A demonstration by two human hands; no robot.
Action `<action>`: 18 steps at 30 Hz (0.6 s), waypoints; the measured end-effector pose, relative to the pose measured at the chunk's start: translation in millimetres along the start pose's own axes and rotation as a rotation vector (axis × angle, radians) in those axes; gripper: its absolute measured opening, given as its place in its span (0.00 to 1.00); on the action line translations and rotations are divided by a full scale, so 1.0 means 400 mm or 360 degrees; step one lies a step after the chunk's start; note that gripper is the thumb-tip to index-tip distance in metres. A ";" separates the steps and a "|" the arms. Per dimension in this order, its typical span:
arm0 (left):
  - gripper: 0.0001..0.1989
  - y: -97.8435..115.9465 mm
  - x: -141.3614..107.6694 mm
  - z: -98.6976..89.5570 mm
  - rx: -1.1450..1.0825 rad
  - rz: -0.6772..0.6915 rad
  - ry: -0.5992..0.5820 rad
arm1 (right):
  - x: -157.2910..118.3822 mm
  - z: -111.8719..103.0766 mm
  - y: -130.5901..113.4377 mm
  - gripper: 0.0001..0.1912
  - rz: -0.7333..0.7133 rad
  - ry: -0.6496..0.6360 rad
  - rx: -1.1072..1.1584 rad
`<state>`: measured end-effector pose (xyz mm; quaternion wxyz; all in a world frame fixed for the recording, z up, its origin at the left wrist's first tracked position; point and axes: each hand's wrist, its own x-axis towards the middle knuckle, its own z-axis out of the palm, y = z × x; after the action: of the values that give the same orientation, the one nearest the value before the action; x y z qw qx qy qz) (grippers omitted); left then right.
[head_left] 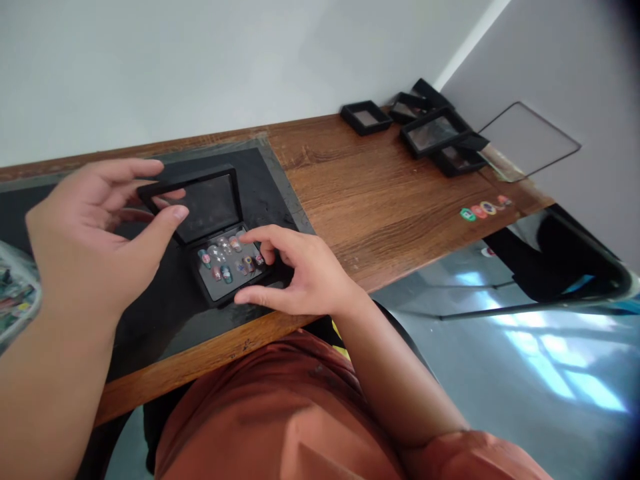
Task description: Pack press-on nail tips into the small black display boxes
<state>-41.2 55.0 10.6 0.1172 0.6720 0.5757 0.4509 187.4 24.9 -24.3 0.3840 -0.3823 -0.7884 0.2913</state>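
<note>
A black hinged display box (209, 291) lies unfolded on a dark mat, its window lid (210, 203) standing up at the back. Several decorated press-on nails (226, 273) sit in rows on its grey insert. My left hand (113, 223) is around the lid's left edge, thumb in front and fingers behind, partly visible through the window. My right hand (305, 270) spans the box's right end. Its thumb lies along the front edge, the index fingertip reaches the back row of nails, and the curled fingers hide the right corner.
The dark mat (175, 333) covers the left of the wooden table (340, 193). Black frame boxes (365, 118) lie in a pile at the far right. Round coloured stickers (480, 210) are near the right edge. A white container (20, 293) with small items stands at left.
</note>
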 end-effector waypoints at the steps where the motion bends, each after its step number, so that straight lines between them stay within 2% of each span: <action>1: 0.26 -0.001 0.001 0.001 -0.0038 0.0008 0.0012 | -0.001 0.001 0.000 0.30 -0.0002 0.0008 0.0001; 7: 0.21 -0.007 0.000 -0.001 -0.0124 -0.0020 -0.0100 | -0.005 -0.002 0.004 0.12 -0.0044 0.0033 0.0042; 13: 0.18 -0.024 0.004 0.008 -0.0390 -0.0102 -0.0120 | -0.006 -0.008 0.017 0.15 0.0038 0.0163 0.0109; 18: 0.17 -0.031 0.006 0.014 -0.0508 -0.0094 -0.0119 | -0.001 -0.006 0.014 0.12 0.0201 0.0084 -0.0054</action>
<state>-45.6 62.9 0.4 0.2570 0.6440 0.5114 0.5077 191.6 27.9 -27.5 0.3789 -0.4453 -0.7571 0.2913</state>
